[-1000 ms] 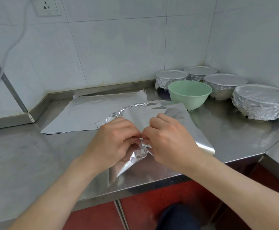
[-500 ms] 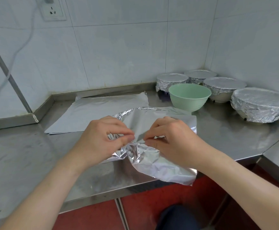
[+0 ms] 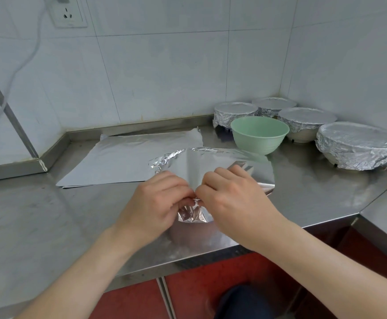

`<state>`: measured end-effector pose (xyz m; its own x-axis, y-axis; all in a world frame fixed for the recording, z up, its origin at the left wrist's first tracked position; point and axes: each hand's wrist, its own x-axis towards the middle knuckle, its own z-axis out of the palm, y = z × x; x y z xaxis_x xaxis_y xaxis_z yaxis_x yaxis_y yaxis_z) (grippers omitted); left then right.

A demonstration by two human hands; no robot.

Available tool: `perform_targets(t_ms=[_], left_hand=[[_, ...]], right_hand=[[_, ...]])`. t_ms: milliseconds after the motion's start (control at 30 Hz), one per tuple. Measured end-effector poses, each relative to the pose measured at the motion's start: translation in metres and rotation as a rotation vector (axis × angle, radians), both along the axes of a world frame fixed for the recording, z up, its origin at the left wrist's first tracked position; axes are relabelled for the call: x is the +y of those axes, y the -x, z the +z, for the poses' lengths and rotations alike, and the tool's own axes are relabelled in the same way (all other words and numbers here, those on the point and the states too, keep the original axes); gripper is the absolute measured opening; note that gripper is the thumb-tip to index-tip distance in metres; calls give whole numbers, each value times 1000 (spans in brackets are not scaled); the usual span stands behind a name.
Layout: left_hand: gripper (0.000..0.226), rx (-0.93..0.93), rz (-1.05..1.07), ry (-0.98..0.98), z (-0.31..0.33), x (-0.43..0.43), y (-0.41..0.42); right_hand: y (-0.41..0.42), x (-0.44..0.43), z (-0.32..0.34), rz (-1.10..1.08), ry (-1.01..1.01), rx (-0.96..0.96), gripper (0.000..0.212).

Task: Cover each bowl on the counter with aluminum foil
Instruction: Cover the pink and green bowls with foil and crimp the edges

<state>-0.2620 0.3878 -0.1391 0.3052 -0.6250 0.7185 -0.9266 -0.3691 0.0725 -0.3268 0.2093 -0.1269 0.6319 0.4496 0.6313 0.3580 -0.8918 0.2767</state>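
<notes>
Foil sheet (image 3: 211, 162) pinched between left hand (image 3: 158, 203) and right hand (image 3: 234, 201) over surface (image 3: 49, 215).
Head view: fingers curled on crumpled near edge, fingertips hidden; far edge just short of uncovered green bowl (image 3: 259, 134); foil-covered bowls (image 3: 358, 139) behind, contents unseen.

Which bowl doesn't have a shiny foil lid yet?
The mint-green bowl. Its top is open, while the four foil-covered bowls behind and beside it are all wrapped.

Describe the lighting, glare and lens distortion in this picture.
Head view: soft, even light with faint shadows; the foil sheet pinched by the left hand and right hand mirrors skin tones; the steel counter gleams dully; wall tile lines lean and curve, wide-angle distortion.
</notes>
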Motion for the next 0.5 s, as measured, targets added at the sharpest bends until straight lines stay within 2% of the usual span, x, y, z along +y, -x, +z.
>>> perform_targets(t_ms=[100, 200, 300, 400, 500], left_hand=[[18, -40, -10, 41, -3, -3, -1], [22, 7, -50, 86, -1, -3, -4], [18, 120, -90, 126, -3, 3, -9], [9, 272, -63, 178, -2, 10, -15], [22, 444, 10, 214, 3, 17, -18]], right_hand=[[4, 5, 4, -50, 21, 12, 13], [9, 13, 7, -106, -31, 94, 20], [10, 21, 8, -160, -106, 198, 22], [9, 17, 22, -144, -280, 310, 18], [8, -6, 44, -74, -432, 529, 21]])
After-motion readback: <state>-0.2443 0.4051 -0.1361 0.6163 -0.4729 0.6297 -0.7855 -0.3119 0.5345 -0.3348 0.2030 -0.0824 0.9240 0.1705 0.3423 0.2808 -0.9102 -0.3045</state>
